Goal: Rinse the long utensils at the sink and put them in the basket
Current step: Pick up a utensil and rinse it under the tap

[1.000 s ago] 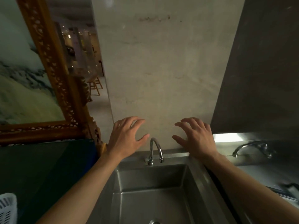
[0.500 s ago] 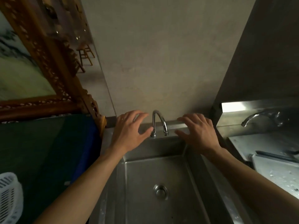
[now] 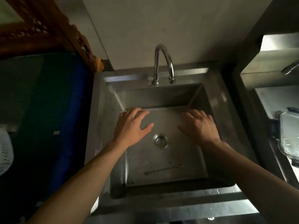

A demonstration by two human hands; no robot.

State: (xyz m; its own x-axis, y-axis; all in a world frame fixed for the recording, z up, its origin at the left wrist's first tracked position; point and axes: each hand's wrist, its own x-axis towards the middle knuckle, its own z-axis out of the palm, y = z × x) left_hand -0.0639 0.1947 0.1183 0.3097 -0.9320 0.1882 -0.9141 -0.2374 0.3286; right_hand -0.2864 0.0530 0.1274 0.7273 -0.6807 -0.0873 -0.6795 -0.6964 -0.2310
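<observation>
A steel sink [image 3: 103, 120] fills the middle of the view, with a curved faucet [image 3: 163, 62] at its back rim and a round drain [image 3: 160, 141] in its floor. One long thin utensil [image 3: 163, 170] lies flat near the front of the basin. My left hand [image 3: 131, 126] hovers over the basin left of the drain, fingers spread and holding nothing. My right hand [image 3: 199, 126] hovers to the right of the drain, also spread and holding nothing. A white perforated basket [image 3: 4, 152] shows at the far left edge.
A dark blue-edged surface [image 3: 68, 110] lies left of the sink. A carved wooden frame [image 3: 48, 26] leans at the upper left. A clear lidded container [image 3: 289, 136] sits on the steel counter at right, with a second faucet [image 3: 290, 68] behind it.
The view has tilted down, showing the whole basin, the drain and the utensil. Both hands now sit over the basin floor instead of up by the faucet.
</observation>
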